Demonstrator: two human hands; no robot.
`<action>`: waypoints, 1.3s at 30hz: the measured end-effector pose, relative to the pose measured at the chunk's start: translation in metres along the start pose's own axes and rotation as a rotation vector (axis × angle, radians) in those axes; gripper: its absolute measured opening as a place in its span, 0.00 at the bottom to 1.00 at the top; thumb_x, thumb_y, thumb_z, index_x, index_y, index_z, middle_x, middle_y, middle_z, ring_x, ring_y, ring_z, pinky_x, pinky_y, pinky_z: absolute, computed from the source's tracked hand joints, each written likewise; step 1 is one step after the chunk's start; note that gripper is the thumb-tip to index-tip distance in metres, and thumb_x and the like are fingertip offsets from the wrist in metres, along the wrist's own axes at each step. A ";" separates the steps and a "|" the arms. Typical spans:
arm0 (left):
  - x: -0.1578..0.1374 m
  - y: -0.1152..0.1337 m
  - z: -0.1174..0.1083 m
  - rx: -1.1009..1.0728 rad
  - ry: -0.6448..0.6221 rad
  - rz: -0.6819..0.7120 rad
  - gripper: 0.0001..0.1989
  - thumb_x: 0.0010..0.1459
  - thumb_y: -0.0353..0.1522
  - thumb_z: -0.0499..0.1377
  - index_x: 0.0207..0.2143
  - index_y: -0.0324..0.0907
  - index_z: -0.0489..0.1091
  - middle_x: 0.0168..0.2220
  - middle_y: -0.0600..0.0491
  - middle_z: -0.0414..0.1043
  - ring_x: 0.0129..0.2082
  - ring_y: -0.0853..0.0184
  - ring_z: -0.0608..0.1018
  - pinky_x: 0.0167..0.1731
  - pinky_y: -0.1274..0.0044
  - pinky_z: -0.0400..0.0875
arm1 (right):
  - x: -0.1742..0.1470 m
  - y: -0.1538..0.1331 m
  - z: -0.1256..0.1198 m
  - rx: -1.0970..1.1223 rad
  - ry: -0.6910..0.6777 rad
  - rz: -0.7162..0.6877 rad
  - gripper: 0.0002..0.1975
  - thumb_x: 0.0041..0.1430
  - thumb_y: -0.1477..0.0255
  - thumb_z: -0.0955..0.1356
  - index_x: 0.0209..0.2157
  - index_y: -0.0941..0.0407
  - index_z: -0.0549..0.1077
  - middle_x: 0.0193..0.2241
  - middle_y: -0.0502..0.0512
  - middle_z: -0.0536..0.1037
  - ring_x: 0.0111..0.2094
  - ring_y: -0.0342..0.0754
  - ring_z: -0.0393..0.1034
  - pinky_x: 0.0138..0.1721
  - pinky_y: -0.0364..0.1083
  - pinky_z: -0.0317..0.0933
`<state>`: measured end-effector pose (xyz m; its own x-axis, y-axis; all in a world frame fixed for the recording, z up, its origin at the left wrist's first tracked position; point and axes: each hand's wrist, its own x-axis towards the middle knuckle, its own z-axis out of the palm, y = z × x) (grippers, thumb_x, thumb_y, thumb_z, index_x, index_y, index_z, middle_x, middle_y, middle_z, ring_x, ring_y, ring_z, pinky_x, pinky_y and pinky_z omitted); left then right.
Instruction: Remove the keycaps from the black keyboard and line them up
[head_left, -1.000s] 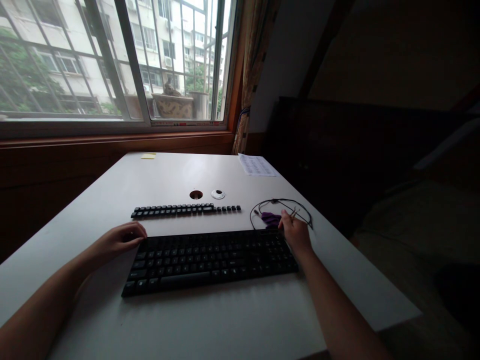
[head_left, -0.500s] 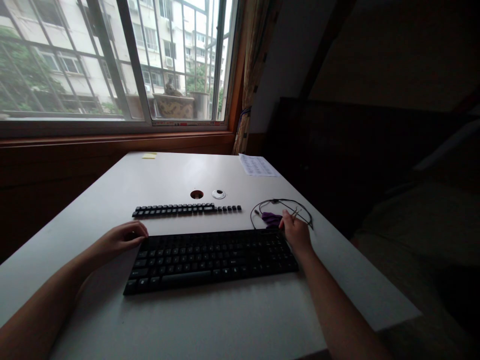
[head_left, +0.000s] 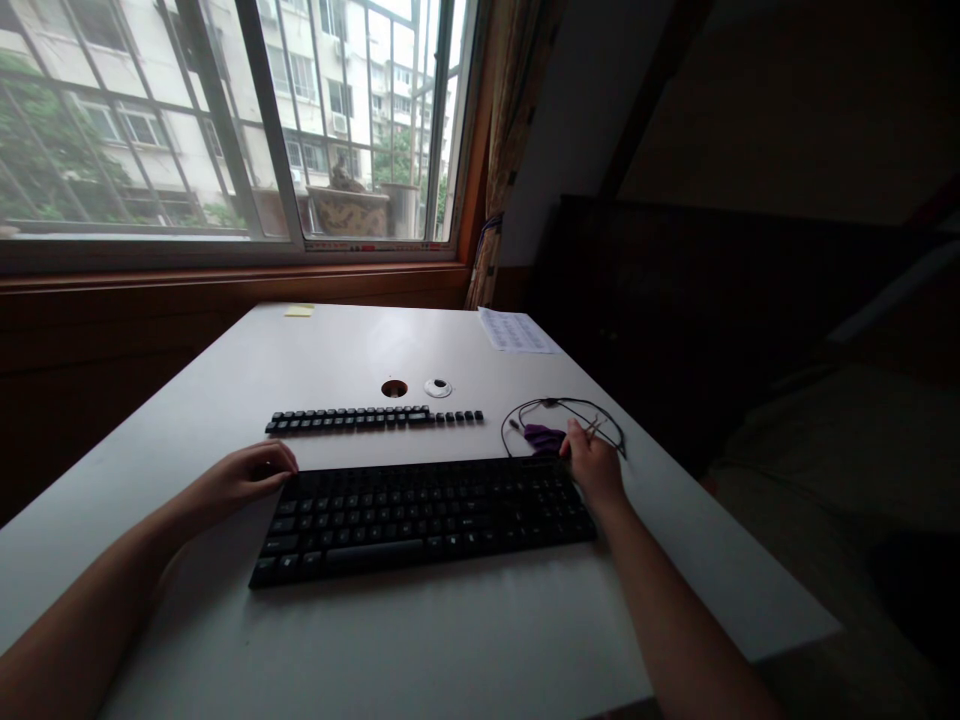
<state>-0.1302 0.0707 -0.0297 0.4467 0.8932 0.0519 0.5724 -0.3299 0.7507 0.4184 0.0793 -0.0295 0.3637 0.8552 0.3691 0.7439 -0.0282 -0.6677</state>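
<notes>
A black full-size keyboard [head_left: 435, 515] lies slightly slanted on the white desk. At its far left corner my left hand [head_left: 251, 468] is closed, thumb and fingertips pinching the edge. My right hand [head_left: 596, 470] is closed at the far right corner, with its fingertips hidden behind the keyboard's edge. Out of that hand pokes a thin, light-coloured two-pronged tool [head_left: 593, 428]; its exact kind is too small to tell. Beside the right fingers lies a purple cloth [head_left: 544, 437]. Beyond the keyboard, loose black keycaps [head_left: 349, 420] are lined up in rows.
A black cable [head_left: 551, 402] loops on the desk at the right. Farther back are a round desk hole [head_left: 394, 388], a white round cover [head_left: 438, 388], a printed sheet [head_left: 517, 331] and a yellow sticky note [head_left: 298, 311]. A barred window [head_left: 225, 130] stands behind the desk.
The keyboard's near left end has shifted very slightly to the right and away from me. Both hands stay at the same corners.
</notes>
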 end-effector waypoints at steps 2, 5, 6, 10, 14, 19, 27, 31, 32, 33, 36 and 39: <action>0.000 -0.001 0.000 0.004 0.005 0.007 0.15 0.63 0.43 0.56 0.36 0.39 0.72 0.38 0.49 0.73 0.39 0.63 0.74 0.41 0.74 0.70 | 0.000 0.000 0.000 -0.003 0.001 -0.006 0.34 0.65 0.49 0.55 0.15 0.55 0.70 0.13 0.53 0.70 0.21 0.49 0.67 0.29 0.45 0.55; 0.000 -0.005 0.000 0.006 0.004 0.026 0.13 0.62 0.41 0.56 0.36 0.40 0.72 0.39 0.50 0.73 0.39 0.63 0.75 0.41 0.74 0.71 | 0.000 0.000 0.000 0.000 0.003 -0.016 0.33 0.65 0.49 0.56 0.15 0.55 0.69 0.12 0.52 0.68 0.20 0.48 0.66 0.28 0.45 0.55; 0.000 -0.006 0.000 0.005 0.002 0.031 0.13 0.62 0.41 0.57 0.36 0.41 0.72 0.39 0.50 0.73 0.39 0.63 0.75 0.41 0.74 0.71 | -0.001 0.000 0.000 0.006 0.006 -0.018 0.33 0.64 0.50 0.57 0.15 0.55 0.69 0.12 0.51 0.68 0.19 0.48 0.65 0.28 0.45 0.54; 0.000 -0.008 0.000 -0.013 0.001 0.033 0.11 0.62 0.40 0.57 0.36 0.41 0.73 0.38 0.50 0.73 0.38 0.64 0.75 0.39 0.74 0.71 | -0.002 -0.001 -0.001 0.035 -0.003 -0.019 0.29 0.63 0.51 0.60 0.16 0.55 0.68 0.11 0.49 0.66 0.18 0.46 0.63 0.25 0.44 0.53; 0.000 -0.009 0.000 -0.001 0.001 0.028 0.12 0.62 0.40 0.56 0.37 0.41 0.72 0.38 0.50 0.73 0.39 0.63 0.75 0.40 0.74 0.71 | -0.003 -0.004 -0.003 0.002 -0.064 -0.097 0.25 0.62 0.53 0.62 0.19 0.55 0.71 0.16 0.51 0.72 0.21 0.48 0.67 0.28 0.44 0.55; 0.000 -0.008 0.001 0.015 0.004 0.029 0.11 0.62 0.40 0.57 0.37 0.42 0.72 0.38 0.50 0.73 0.39 0.63 0.75 0.40 0.74 0.71 | -0.003 -0.005 -0.004 -0.073 -0.158 -0.133 0.25 0.62 0.54 0.62 0.19 0.54 0.72 0.17 0.52 0.74 0.24 0.50 0.70 0.30 0.44 0.55; 0.000 -0.003 0.001 0.016 0.009 0.037 0.12 0.62 0.40 0.56 0.36 0.41 0.72 0.38 0.50 0.73 0.39 0.63 0.76 0.40 0.73 0.71 | -0.002 -0.002 -0.002 -0.054 -0.159 -0.031 0.28 0.62 0.52 0.60 0.16 0.54 0.71 0.15 0.52 0.72 0.24 0.50 0.70 0.29 0.45 0.57; 0.000 0.002 0.002 0.001 0.020 0.030 0.13 0.62 0.41 0.56 0.35 0.41 0.72 0.37 0.50 0.73 0.37 0.63 0.76 0.39 0.74 0.72 | -0.001 -0.001 -0.001 -0.031 -0.147 -0.010 0.29 0.61 0.51 0.60 0.15 0.54 0.71 0.15 0.53 0.72 0.23 0.50 0.70 0.29 0.45 0.57; -0.001 0.003 0.002 0.000 0.021 0.028 0.13 0.62 0.41 0.56 0.35 0.41 0.72 0.37 0.50 0.73 0.37 0.63 0.76 0.38 0.74 0.72 | -0.001 0.000 0.000 -0.025 -0.142 -0.013 0.29 0.61 0.51 0.60 0.15 0.54 0.71 0.15 0.53 0.72 0.23 0.50 0.69 0.29 0.45 0.57; -0.001 0.003 0.002 -0.002 0.020 0.029 0.13 0.62 0.41 0.56 0.35 0.41 0.72 0.37 0.50 0.73 0.37 0.63 0.76 0.38 0.74 0.72 | 0.000 0.001 0.000 -0.016 -0.136 -0.014 0.29 0.61 0.51 0.60 0.15 0.54 0.71 0.15 0.53 0.72 0.23 0.50 0.69 0.28 0.45 0.57; -0.001 0.002 0.001 -0.007 0.014 0.032 0.12 0.62 0.41 0.56 0.35 0.41 0.72 0.37 0.49 0.73 0.38 0.63 0.76 0.39 0.73 0.72 | 0.001 0.005 0.002 0.060 -0.139 0.040 0.29 0.60 0.49 0.60 0.15 0.54 0.71 0.12 0.51 0.69 0.18 0.49 0.66 0.24 0.45 0.56; 0.000 -0.001 0.001 -0.005 0.019 0.022 0.12 0.61 0.40 0.57 0.36 0.41 0.72 0.38 0.49 0.73 0.38 0.63 0.75 0.39 0.73 0.72 | 0.001 0.008 0.003 0.141 -0.166 0.129 0.29 0.59 0.48 0.60 0.16 0.55 0.70 0.10 0.49 0.65 0.14 0.47 0.62 0.20 0.45 0.55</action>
<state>-0.1300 0.0704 -0.0310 0.4456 0.8916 0.0808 0.5595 -0.3478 0.7524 0.4230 0.0818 -0.0361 0.3452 0.9227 0.1720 0.6076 -0.0801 -0.7902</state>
